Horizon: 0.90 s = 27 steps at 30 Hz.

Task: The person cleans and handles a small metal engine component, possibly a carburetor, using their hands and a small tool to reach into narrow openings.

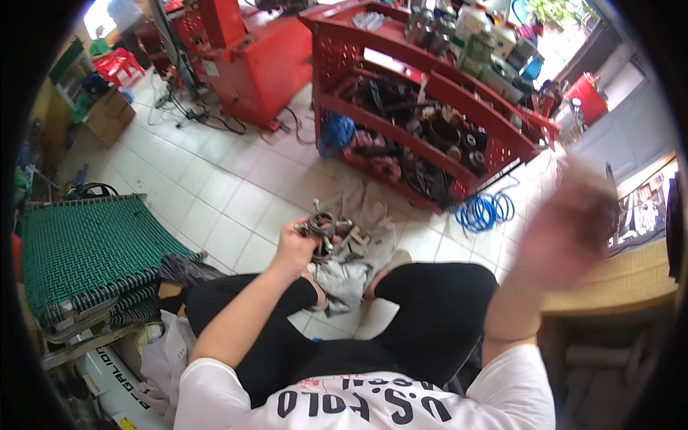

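From the left hand, a path runs forward-left over the white tiled floor between green woven cot and red tool cart; blue hose coil and yellow bench obstruct rightward.

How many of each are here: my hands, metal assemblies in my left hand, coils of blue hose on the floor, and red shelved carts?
Left hand and blurred right hand: 2
Metal assembly in left hand: 1
Coil of blue hose: 1
Red shelved cart: 1
Total: 5
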{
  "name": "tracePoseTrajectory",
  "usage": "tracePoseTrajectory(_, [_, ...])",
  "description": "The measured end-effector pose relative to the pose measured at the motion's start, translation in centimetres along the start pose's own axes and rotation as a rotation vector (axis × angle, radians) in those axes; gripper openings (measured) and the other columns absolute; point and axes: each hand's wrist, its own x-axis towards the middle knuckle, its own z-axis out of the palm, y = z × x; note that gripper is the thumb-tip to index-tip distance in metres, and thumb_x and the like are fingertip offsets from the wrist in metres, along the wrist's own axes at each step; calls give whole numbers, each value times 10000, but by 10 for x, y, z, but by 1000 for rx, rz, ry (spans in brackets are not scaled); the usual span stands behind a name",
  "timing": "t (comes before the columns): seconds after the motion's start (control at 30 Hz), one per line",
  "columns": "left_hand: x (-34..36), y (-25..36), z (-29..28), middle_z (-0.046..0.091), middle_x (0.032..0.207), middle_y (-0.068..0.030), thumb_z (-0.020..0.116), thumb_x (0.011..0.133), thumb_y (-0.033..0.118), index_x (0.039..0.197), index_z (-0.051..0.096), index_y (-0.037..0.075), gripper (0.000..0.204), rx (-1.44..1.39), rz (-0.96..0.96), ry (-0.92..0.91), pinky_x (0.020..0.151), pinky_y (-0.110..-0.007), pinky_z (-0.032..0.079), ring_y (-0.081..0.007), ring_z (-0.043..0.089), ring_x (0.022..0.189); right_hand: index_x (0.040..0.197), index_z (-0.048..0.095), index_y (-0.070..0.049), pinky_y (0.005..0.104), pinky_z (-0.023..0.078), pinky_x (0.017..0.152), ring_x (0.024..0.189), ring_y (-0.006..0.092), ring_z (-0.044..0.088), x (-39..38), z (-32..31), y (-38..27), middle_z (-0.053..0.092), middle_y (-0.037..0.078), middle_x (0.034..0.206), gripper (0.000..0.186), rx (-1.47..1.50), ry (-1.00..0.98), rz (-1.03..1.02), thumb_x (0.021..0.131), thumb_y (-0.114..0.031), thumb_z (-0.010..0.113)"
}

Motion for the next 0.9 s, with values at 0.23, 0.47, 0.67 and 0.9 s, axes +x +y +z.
tracePoseTrajectory(0.23, [3, -26, -6, 743, 1041, -146, 579, 916, -97, 1112, 686, -41, 229, -13, 7, 15, 824, -359, 607, -248, 745, 895, 1040, 642, 13, 288, 499, 656, 741, 104, 620, -175, 68, 121, 671, 64, 859, 241, 239, -483, 1016, 1020, -226, 617])
tracePoseTrajectory(0.47, [-7, -27, 4, 730, 973, -74, 624, 915, -68, 1097, 707, -31, 203, -6, -127, -74, 805, -282, 568, -169, 711, 868, 845, 631, -17, 275, 429, 543, 586, 92, 545, -190, 65, 129, 575, 4, 620, 410, 246, -704, 1213, 1063, -353, 541])
tracePoseTrajectory(0.67, [-11, -34, 2, 734, 987, -81, 608, 905, -82, 1111, 703, -27, 234, -13, -128, -55, 798, -282, 569, -163, 708, 862, 954, 632, -14, 251, 463, 557, 580, 72, 531, -195, 65, 129, 577, -2, 677, 294, 277, -686, 1144, 1067, -269, 543])
tracePoseTrajectory(0.9, [-13, -37, 0, 741, 970, -113, 545, 875, -121, 1085, 700, -41, 273, 35, -80, -21, 780, -297, 583, -188, 723, 852, 1048, 606, 4, 261, 491, 619, 686, 79, 563, -194, 66, 125, 590, -2, 797, 170, 212, -734, 1087, 1051, -162, 571])
